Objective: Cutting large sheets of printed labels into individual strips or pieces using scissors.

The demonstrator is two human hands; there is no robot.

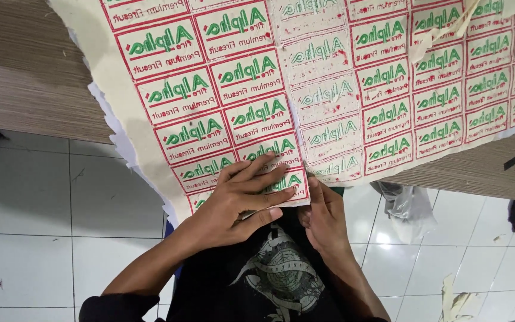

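The left hand lies flat with fingers spread and pressed on the near edge of a label sheet, gripping nothing, only holding the sheet down. The right hand sits just beside it, its fingers curled at the sheet's lower edge, apparently pinching that edge, though the grip itself is hidden behind the knuckles. The sheet is a large cream backing printed with rows of small red-bordered rectangular labels lettered in green; a column of them near the middle looks pale and stripped. It lies on a wood-grain tabletop, with its ragged near edge hanging over the rim toward the person. Below the hands shows a black shirt with a pale printed design. Beneath the tabletop is a white tiled floor, with a crumpled clear plastic bag to the right and paper scraps near the lower right corner.
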